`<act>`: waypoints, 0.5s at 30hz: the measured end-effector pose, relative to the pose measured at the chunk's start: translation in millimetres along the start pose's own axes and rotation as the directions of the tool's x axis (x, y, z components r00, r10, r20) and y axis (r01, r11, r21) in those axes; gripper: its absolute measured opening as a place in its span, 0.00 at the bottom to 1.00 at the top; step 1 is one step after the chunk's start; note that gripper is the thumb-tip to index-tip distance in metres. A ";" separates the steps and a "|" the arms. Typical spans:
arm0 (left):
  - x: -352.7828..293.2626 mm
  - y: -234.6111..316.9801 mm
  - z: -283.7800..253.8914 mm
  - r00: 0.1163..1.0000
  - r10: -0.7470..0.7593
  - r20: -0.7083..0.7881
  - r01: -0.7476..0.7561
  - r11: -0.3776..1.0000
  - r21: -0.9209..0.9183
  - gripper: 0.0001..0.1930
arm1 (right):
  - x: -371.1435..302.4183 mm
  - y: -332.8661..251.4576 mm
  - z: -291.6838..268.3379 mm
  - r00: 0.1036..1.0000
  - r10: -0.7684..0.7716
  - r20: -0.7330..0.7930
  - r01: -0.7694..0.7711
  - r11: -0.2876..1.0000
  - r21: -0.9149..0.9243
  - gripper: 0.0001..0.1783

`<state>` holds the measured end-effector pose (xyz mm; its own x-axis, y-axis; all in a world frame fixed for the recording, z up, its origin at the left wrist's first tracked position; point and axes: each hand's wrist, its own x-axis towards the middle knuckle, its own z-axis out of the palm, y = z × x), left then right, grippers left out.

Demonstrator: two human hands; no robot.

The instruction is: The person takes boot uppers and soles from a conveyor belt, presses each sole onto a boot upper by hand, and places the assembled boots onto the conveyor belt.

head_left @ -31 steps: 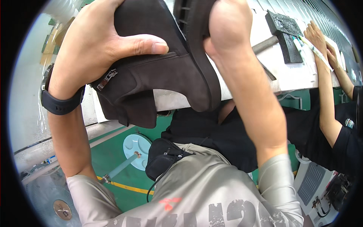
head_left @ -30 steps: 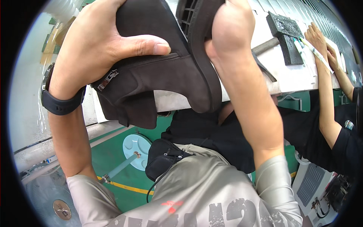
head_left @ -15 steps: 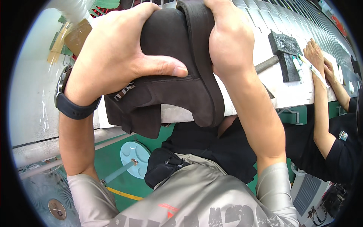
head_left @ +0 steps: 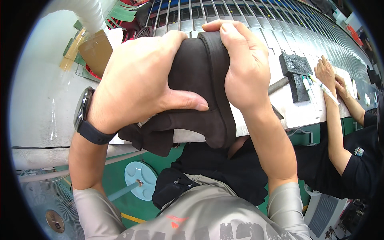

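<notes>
A dark brown, nearly black boot point(head_left: 189, 76) is held up between my hands, lying on its side with the sole toward my right. My left hand point(head_left: 138, 76) wraps over the boot's upper, its thumb stretched across the side. My right hand point(head_left: 248, 66) grips the sole edge near the toe, fingers curled over the far end. The boot's shaft sags toward me on the left, below my left wrist; the zip there is mostly covered by that hand. A black watch sits on my left wrist.
A white worktable point(head_left: 276, 104) runs beneath the boot, with metal rollers point(head_left: 208, 12) behind it. To the right are black blocks point(head_left: 295, 66), a hammer-like handle point(head_left: 279, 85) and a syringe-like tube point(head_left: 328, 93), beside a co-worker's hands point(head_left: 326, 74). A fan point(head_left: 54, 220) stands lower left.
Both hands and the boot sit lower in the picture and slightly to the right. The boot has turned a little, and my left hand now covers most of the zip.
</notes>
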<state>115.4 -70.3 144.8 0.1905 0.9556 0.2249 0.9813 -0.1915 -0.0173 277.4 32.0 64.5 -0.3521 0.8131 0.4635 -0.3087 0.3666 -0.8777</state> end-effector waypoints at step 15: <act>-30.9 61.9 -35.5 0.963 0.190 -0.191 -0.174 0.980 0.097 0.48 | -44.3 -40.3 -30.4 0.914 -0.396 0.083 0.403 0.909 -0.108 0.23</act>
<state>169.3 -119.6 171.4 0.3650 0.8410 0.3992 0.9310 -0.3324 -0.1509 332.3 -5.0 75.7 -0.2731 0.5607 0.7817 -0.3275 0.7099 -0.6236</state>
